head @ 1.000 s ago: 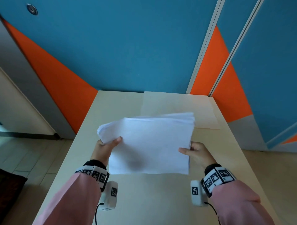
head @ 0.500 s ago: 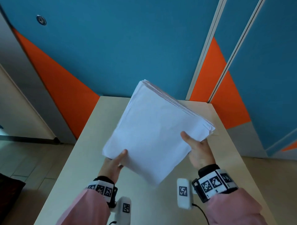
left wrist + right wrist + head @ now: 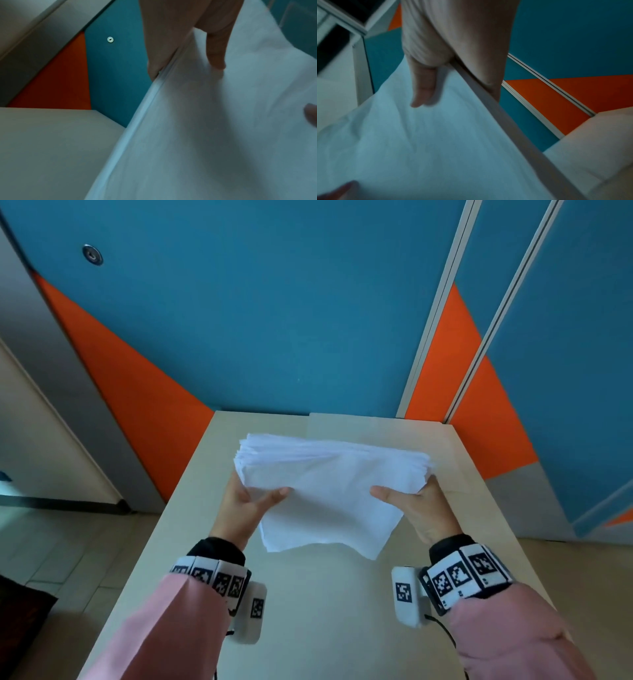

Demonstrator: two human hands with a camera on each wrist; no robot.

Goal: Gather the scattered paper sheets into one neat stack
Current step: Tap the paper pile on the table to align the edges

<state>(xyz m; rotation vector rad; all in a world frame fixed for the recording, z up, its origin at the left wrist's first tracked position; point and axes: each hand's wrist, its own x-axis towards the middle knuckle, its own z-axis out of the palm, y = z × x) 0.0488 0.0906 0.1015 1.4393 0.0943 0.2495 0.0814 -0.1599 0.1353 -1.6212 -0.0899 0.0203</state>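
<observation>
A thick stack of white paper sheets (image 3: pixel 329 491) is held above the beige table (image 3: pixel 308 611), lying roughly level with its near edge sagging. My left hand (image 3: pixel 246 505) grips its left side, thumb on top and fingers underneath. My right hand (image 3: pixel 414 505) grips its right side the same way. In the left wrist view the thumb (image 3: pixel 216 54) presses on the stack (image 3: pixel 223 135) and the sheet edges show along its side. The right wrist view shows the thumb (image 3: pixel 423 86) on top of the stack (image 3: pixel 419 148). The far edges of the sheets are slightly fanned.
A blue and orange wall (image 3: pixel 274 320) stands right behind the table's far edge. The table falls away to the floor (image 3: pixel 68 559) on the left and to the right. A paler rectangular patch (image 3: pixel 376 429) lies on the table's far part.
The stack was tipped up on a corner half a second ago; it has now swung back down to roughly level, and both hands have shifted to its left and right sides.
</observation>
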